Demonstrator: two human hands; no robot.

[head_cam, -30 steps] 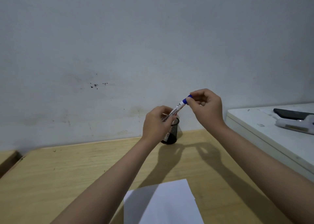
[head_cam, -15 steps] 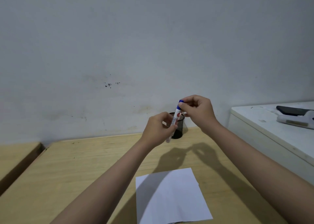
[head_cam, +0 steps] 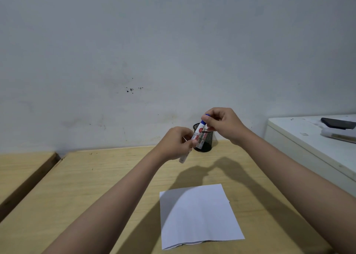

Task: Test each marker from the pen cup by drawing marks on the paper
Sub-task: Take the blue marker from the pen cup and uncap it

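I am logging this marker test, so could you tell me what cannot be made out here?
Head view only:
- Marker cap: right hand covers it, so on or off is unclear.
- Pen cup contents: hidden by the marker and the left hand.
- Black device on the white cabinet: cut off by the right edge.

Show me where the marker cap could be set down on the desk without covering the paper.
Bare wood lies left of the paper, out to the desk edge beside the left forearm, and between the paper's far edge and the pen cup. It is crowded at the cup, where the left hand and right hand hold the marker.
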